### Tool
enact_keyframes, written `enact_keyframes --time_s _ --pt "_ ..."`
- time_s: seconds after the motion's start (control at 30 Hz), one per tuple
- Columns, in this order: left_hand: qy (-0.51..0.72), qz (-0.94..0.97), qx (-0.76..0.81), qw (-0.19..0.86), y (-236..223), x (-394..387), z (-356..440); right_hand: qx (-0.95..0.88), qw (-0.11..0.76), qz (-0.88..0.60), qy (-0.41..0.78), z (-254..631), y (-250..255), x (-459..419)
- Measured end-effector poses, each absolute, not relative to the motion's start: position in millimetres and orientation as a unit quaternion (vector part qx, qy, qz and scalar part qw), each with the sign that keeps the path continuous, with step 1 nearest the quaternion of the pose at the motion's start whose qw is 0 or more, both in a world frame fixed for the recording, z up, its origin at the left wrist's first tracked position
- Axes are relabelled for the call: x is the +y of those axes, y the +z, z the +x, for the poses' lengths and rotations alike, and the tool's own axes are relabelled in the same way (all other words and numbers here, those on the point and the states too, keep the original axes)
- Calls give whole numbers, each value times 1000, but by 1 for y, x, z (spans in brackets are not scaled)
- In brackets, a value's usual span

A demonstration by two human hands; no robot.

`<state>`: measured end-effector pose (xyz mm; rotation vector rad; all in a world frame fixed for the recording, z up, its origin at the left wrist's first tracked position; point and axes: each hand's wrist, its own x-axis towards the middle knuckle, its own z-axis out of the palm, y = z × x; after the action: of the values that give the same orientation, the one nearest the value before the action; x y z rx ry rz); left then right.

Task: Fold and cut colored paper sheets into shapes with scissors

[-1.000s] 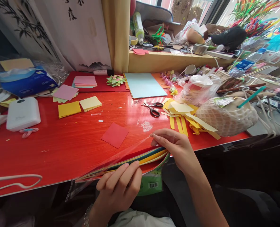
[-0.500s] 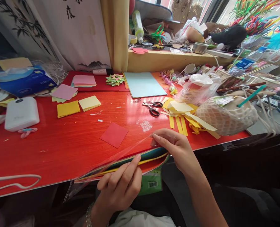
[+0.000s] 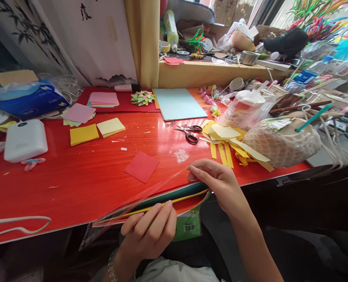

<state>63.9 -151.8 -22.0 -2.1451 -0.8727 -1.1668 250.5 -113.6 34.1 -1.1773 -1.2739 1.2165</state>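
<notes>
At the table's front edge, my left hand (image 3: 152,231) is closed on a pack of coloured paper (image 3: 188,198) in a clear plastic bag (image 3: 88,234). Its fingertips lie along the yellow and orange sheets; the thumb is hidden. My right hand (image 3: 219,184) pinches the bag's upper film between thumb and fingers at the pack's right end, holding the mouth apart so the sheet edges show. A green label (image 3: 188,227) with a barcode is on the underside. Just beyond the pack, a red paper square (image 3: 142,167) lies flat.
Black-handled scissors (image 3: 191,134) lie beyond my right hand, beside yellow paper strips (image 3: 225,154). A netted coconut (image 3: 282,147) with a straw stands right. Yellow squares (image 3: 84,135), a white box (image 3: 26,141) and a blue tissue pack (image 3: 29,102) are left. Light-blue sheets (image 3: 179,103) lie behind.
The fingers of my left hand have shifted slightly down and left along the sheet edges. My right hand keeps its pinch on the film almost unmoved.
</notes>
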Motion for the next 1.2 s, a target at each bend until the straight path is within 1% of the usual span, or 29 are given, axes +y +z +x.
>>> enact_keyframes --time_s 0.2,0.4,0.53,0.7,1.2 --pt "-417 -806 -316 277 -23 -151 61 -530 486 -491 493 251 34 -113" --pt "-423 -806 -331 249 -22 -148 63 -534 487 -489 488 251 33 -112" --pt "-430 -806 -314 259 -24 -147 63 -529 491 -481 497 251 32 -112" --pt "-425 -814 -311 244 -23 -147 61 -524 493 -482 500 252 32 -113" --pt "-437 -804 -305 264 -25 -146 61 -528 494 -467 510 252 29 -112"
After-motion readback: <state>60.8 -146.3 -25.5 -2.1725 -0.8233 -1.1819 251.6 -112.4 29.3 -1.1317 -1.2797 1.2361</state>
